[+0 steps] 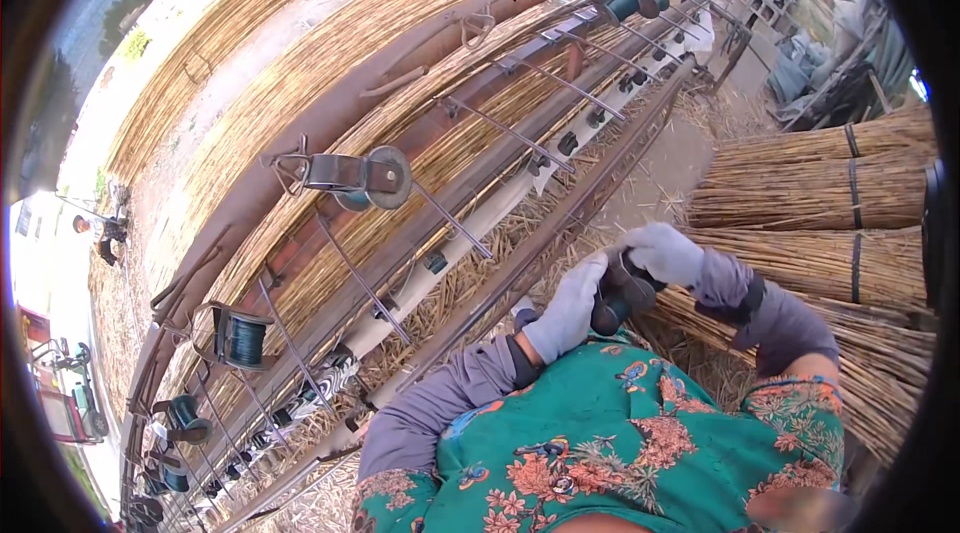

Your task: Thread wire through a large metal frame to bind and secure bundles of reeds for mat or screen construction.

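In front of my chest, both hands, in pale grey gloves, are closed around a dark, rounded thing (624, 299) that looks like a spool. My left hand (568, 309) wraps its left side, and my right hand (664, 255) grips it from the upper right. The fingers cover much of it, so its exact shape is hard to make out. Just beyond my hands runs a long rusty metal beam (560, 225). On the frame farther off, several spools of dark green line hang in metal holders, among them a near spool (240, 339) and a bracketed spool (385, 178).
Thin metal rods (455, 221) cross the frame over a reed mat (290, 83). Tied reed bundles (790, 258) lie to my right. Crumpled sheeting (825, 58) is piled at the far right. A person (103, 233) and a red and green vehicle (78, 388) are far left.
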Demonstrator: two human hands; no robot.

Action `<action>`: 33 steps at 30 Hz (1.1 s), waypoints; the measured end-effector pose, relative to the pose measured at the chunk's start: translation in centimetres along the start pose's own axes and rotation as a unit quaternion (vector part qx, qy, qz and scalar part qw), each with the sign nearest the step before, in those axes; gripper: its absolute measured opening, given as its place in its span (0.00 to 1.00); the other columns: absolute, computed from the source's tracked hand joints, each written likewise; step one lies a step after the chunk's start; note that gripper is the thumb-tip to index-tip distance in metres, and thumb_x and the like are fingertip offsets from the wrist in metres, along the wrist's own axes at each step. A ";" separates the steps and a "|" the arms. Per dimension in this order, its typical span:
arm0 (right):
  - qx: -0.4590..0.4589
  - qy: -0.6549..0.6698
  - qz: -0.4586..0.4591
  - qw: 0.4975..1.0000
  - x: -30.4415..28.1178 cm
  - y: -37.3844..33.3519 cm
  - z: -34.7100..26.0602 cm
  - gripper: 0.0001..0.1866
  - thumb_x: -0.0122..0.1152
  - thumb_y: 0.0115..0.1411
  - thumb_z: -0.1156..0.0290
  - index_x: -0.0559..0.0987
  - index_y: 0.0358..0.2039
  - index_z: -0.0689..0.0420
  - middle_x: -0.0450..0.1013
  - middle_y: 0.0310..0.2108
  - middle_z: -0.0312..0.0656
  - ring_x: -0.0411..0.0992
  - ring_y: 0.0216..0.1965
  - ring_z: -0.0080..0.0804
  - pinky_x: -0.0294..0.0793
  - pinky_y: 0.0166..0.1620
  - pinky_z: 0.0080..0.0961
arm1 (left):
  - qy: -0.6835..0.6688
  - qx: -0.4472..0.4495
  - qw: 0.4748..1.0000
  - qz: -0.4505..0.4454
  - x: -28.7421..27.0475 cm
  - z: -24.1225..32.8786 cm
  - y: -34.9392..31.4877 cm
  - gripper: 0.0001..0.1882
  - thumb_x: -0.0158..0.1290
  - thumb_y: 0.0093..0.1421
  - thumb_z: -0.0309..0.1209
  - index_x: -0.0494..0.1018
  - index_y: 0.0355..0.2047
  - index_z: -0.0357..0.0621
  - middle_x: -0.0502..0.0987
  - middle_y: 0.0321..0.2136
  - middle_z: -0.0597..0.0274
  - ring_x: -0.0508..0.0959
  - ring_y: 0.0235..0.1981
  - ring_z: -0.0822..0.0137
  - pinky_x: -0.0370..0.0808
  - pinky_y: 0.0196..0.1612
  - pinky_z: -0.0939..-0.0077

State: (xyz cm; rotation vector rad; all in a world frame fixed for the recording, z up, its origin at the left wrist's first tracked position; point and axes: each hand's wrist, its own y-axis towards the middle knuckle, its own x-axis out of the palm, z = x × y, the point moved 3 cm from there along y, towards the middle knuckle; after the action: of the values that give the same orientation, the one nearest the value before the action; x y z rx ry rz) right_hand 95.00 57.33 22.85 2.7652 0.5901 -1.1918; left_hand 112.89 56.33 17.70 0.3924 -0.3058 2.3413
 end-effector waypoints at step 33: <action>0.319 0.483 0.047 0.814 3.0 -2.3 9.1 0.13 0.62 0.61 0.64 0.77 0.39 0.62 0.77 0.32 0.37 0.76 0.32 0.23 0.77 0.37 0.24 | 0.765 -0.074 0.612 -0.187 -14.3 9.2 9.5 0.21 0.55 0.59 0.53 0.80 0.36 0.49 0.81 0.32 0.59 0.79 0.38 0.56 0.68 0.50 0.61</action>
State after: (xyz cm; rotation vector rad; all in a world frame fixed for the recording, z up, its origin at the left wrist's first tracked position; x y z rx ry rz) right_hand 89.78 58.45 14.64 3.8102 0.0313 0.2425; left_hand 117.77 37.64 19.98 -1.4732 0.4058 1.4464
